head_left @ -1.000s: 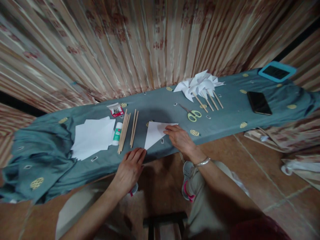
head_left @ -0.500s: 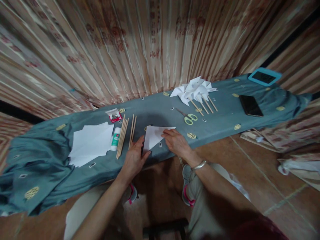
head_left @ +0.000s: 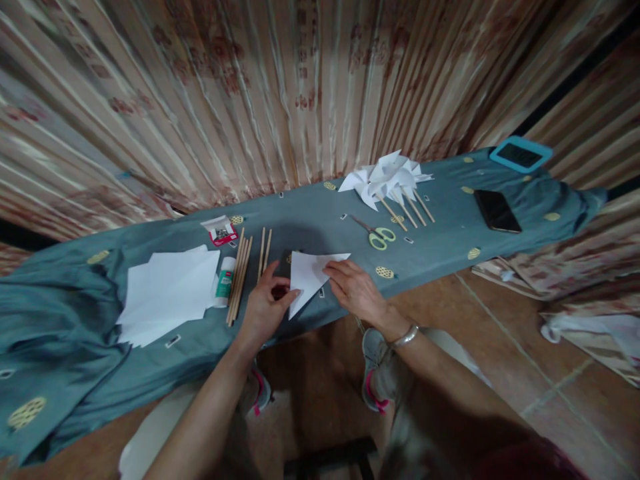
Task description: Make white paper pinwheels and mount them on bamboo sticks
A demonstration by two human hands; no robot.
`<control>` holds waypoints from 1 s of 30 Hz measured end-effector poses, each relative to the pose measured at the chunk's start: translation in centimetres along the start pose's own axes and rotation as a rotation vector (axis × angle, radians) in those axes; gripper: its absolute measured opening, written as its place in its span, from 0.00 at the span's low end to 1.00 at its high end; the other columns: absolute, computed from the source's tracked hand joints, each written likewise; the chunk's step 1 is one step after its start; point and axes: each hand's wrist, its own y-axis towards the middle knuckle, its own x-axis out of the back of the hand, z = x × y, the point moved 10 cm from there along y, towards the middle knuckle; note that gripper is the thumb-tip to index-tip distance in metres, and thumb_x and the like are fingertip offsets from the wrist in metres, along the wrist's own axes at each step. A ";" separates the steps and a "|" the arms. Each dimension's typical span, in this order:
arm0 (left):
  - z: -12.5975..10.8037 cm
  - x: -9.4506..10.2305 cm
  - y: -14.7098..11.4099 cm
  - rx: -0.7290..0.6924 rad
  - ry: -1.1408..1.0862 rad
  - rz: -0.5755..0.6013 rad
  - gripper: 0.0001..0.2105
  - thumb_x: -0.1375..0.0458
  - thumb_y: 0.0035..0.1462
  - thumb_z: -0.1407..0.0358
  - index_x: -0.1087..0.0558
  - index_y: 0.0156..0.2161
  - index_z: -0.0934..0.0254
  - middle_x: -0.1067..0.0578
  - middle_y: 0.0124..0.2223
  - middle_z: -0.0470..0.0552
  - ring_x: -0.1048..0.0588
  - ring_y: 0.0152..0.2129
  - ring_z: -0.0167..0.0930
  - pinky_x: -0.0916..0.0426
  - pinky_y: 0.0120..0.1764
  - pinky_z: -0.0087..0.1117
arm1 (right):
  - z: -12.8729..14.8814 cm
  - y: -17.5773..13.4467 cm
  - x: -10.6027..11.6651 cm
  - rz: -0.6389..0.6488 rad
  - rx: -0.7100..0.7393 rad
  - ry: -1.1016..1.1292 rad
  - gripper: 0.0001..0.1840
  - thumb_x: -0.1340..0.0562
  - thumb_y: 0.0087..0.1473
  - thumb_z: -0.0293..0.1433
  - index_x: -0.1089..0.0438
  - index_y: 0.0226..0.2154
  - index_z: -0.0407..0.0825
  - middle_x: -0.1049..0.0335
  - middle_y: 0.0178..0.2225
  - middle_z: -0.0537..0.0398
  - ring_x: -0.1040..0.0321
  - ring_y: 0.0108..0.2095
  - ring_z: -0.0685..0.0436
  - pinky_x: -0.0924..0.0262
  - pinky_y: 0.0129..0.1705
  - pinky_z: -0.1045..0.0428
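A white sheet of paper folded into a triangle [head_left: 309,275] is between my hands, near the front of the cloth-covered table. On its left edge rests the thumb of my left hand [head_left: 267,300], whose other fingers are bent and partly hidden. My right hand [head_left: 353,283] pinches the paper's right side between thumb and fingers. To the left of my left hand lie several thin wooden sticks [head_left: 240,280], with two more sticks [head_left: 265,250] just beyond it. Green-handled scissors [head_left: 376,236] lie beyond my right hand.
A glue stick [head_left: 225,281] lies beside a stack of white paper [head_left: 167,293]. Behind them is a small red-and-white box [head_left: 220,231] of metal pieces. Paper pinwheels [head_left: 387,177] on sticks, a black phone [head_left: 497,211] and a blue-framed device [head_left: 521,155] are at the right.
My left hand has lifted and bent its fingers, with its thumb now on the paper's left edge. The right hand keeps its grip. The view has shifted slightly.
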 end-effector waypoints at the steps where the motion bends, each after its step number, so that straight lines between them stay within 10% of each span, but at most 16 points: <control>1: 0.1 -0.2 0.0 0.010 -0.019 0.007 0.14 0.38 0.48 0.59 0.26 0.39 0.64 0.24 0.48 0.56 0.24 0.30 0.31 0.29 0.38 0.35 | 0.0 -0.1 0.0 0.006 -0.005 0.001 0.18 0.47 0.60 0.26 0.30 0.50 0.44 0.29 0.51 0.46 0.36 0.51 0.40 0.38 0.55 0.44; 10: -0.5 -2.4 0.0 0.176 -0.426 0.072 0.37 0.37 0.45 0.59 0.40 0.59 0.70 0.31 0.21 0.38 0.31 0.18 0.26 0.35 0.26 0.27 | 3.1 -1.1 0.0 -0.033 0.064 0.014 0.17 0.43 0.60 0.31 0.31 0.50 0.44 0.28 0.50 0.42 0.34 0.49 0.36 0.37 0.51 0.40; 14: -1.5 -1.8 0.2 0.093 -0.321 0.060 0.27 0.46 0.55 0.58 0.37 0.58 0.68 0.25 0.27 0.46 0.27 0.22 0.30 0.29 0.30 0.34 | 2.6 -1.3 0.5 -0.099 0.064 0.107 0.15 0.48 0.62 0.26 0.28 0.45 0.46 0.24 0.42 0.46 0.30 0.42 0.41 0.33 0.45 0.46; 19: -5.2 -1.1 0.1 -0.328 0.164 -0.018 0.19 0.46 0.54 0.69 0.29 0.52 0.63 0.25 0.50 0.55 0.28 0.49 0.36 0.35 0.53 0.42 | 1.3 -1.5 1.3 -0.163 -0.004 0.291 0.11 0.45 0.62 0.29 0.27 0.41 0.47 0.23 0.40 0.50 0.28 0.41 0.44 0.33 0.46 0.48; 30: -5.6 -3.5 -0.5 -0.494 0.278 0.060 0.14 0.43 0.53 0.71 0.26 0.47 0.62 0.21 0.42 0.53 0.26 0.44 0.37 0.31 0.50 0.43 | 0.6 -2.0 1.2 -0.121 -0.025 0.274 0.11 0.44 0.62 0.29 0.27 0.41 0.47 0.22 0.40 0.51 0.28 0.41 0.44 0.34 0.46 0.49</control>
